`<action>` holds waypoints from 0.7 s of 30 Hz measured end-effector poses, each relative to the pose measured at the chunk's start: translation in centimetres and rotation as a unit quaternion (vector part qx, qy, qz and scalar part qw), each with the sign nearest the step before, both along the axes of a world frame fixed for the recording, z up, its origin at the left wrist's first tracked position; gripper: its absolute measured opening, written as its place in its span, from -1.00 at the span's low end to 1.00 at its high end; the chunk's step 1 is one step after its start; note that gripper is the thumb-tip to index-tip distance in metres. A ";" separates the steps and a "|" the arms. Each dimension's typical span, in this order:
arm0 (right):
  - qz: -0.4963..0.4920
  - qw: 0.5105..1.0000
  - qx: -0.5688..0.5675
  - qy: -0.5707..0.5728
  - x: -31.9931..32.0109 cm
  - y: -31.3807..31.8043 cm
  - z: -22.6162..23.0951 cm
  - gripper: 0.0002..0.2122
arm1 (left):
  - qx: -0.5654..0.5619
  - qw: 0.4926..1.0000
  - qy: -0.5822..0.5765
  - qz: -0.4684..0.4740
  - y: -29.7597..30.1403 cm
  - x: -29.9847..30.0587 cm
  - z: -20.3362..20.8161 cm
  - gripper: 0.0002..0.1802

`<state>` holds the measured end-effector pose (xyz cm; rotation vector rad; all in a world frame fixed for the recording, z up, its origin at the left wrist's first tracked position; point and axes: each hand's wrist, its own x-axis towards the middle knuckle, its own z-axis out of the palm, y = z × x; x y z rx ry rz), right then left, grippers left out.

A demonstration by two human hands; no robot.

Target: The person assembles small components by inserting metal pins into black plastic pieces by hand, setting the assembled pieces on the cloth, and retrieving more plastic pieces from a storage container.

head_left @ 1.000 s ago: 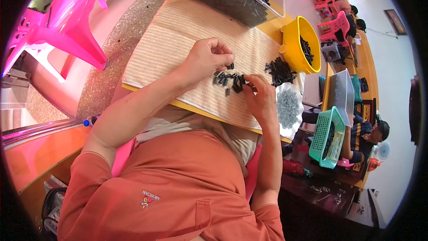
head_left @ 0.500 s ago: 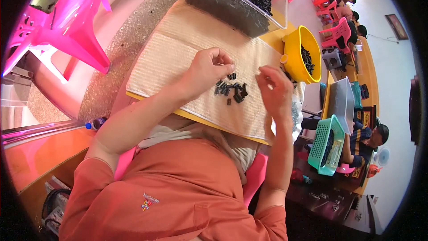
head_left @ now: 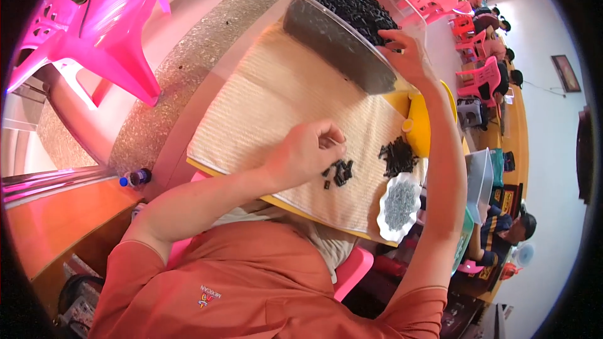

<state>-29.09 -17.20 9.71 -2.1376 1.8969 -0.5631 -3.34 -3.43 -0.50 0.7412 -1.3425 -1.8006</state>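
Note:
My left hand (head_left: pixel 308 156) is closed, its thumb and fingertips pinched over the cloth; whatever sits between them is too small to make out. Just beneath and beside it lies a small group of short black pieces (head_left: pixel 343 172). My right hand (head_left: pixel 407 56) reaches to the near right corner of a clear plastic bin (head_left: pixel 339 47), fingers apart at the rim. Many black tube-like pieces (head_left: pixel 348 0) fill that bin. A second heap of thin black pieces (head_left: pixel 397 157) lies to the right, near a white wavy-edged dish (head_left: pixel 384 223) of small silvery bits.
A cream cloth (head_left: pixel 251 100) covers the table. Behind my right forearm stands a yellow tub (head_left: pixel 419 127). Pink plastic chairs (head_left: pixel 113 31) are at the left. Another person (head_left: pixel 512 229) sits at the right beside a clear box (head_left: pixel 478 182). A bottle (head_left: pixel 136 177) lies at lower left.
My right hand has moved from above the cloth up and away to the clear bin. The left hand stays pinched near the small black group. The whole view has shifted.

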 end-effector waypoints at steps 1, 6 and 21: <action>0.049 0.999 -0.008 0.008 -0.7 -1.0 -0.7 -0.46 | 0.005 1.000 -0.007 -0.015 0.0 0.0 0.1 -0.81; 0.127 0.985 0.030 0.114 1.4 -4.3 -2.8 -0.03 | 0.020 0.999 -0.033 0.008 -0.3 1.0 1.3 -0.79; 0.115 0.978 -0.038 0.168 2.1 -8.4 -4.4 -0.44 | 0.048 0.999 -0.016 -0.015 -0.8 1.0 1.9 -0.86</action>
